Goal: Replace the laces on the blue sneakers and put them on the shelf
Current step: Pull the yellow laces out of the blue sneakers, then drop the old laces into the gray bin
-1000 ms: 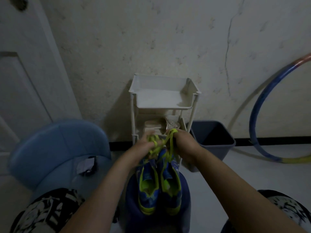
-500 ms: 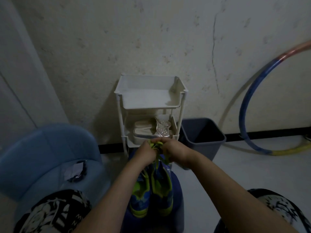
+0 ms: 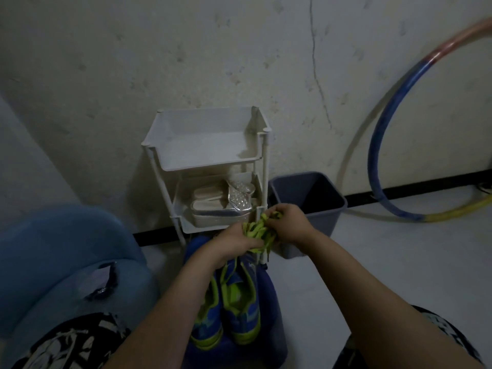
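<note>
We hold bunched laces (image 3: 257, 231) over the sneakers (image 3: 241, 315).
Our left hand (image 3: 234, 242) and right hand (image 3: 291, 225) both clutch the wad; the sneakers sit on a blue stool (image 3: 273, 302) before the shelf (image 3: 202, 166).

A dim corner of a home: a stained, cracked plaster wall (image 3: 159, 62), a small white plastic shelf (image 3: 207, 166) with pale slippers (image 3: 213, 206) on its lower tier, a dark bin (image 3: 330, 219) just beside it on the floor (image 3: 386, 251), a blue, red and yellow hoop (image 3: 378, 134) leaning on the wall, and a blue chair (image 3: 53, 249) nearby.
</note>
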`<state>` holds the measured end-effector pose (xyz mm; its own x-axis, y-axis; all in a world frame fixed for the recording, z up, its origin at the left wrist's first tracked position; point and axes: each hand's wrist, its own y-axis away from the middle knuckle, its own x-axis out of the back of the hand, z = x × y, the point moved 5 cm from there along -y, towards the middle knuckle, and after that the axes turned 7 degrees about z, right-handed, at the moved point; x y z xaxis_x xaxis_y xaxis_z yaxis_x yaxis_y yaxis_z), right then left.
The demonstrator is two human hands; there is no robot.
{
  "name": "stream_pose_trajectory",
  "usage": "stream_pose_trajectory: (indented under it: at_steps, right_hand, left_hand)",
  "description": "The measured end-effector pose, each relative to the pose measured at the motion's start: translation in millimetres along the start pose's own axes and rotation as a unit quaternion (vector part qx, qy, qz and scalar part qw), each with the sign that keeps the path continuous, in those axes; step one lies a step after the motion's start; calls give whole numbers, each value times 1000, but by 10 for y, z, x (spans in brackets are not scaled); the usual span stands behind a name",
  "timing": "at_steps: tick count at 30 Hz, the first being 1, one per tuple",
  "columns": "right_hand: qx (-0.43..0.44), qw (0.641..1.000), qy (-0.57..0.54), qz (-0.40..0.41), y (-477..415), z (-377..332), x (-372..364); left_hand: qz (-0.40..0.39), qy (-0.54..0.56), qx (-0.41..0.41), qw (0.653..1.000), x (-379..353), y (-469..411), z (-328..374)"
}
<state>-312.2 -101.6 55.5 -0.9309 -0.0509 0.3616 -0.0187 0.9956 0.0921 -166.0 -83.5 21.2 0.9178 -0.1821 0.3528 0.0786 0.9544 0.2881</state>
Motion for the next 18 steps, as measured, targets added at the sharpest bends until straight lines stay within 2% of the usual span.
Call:
stream_pose_trajectory:
  at_steps: [2, 3, 6, 8, 10, 14, 18]
  right_hand:
    - [0, 1000, 3, 17, -74, 5, 79]
    - [-1, 1000, 14, -1, -103, 4, 96]
    - [-13, 992, -3, -129, -178, 44, 110]
    - [17, 986, 37, -160, -260, 87, 210]
    - [38, 990, 80, -110, -398, 152, 368]
    - [88, 984, 144, 58, -782, 347, 713]
    - [56, 982, 139, 115, -1170, 565, 965]
  left_hand:
    - [21, 40, 27, 999, -56, -88, 40]
    - [27, 87, 39, 995, -109, -130, 100]
    - [70, 195, 76, 975, -291, -338, 335]
    - [87, 196, 102, 971, -445, -525, 497]
    - [67, 181, 119, 974, -602, -711, 647]
    - [20, 80, 98, 992, -773, -1080, 879]
    - [-6, -14, 106, 994, -855, -1437, 899]
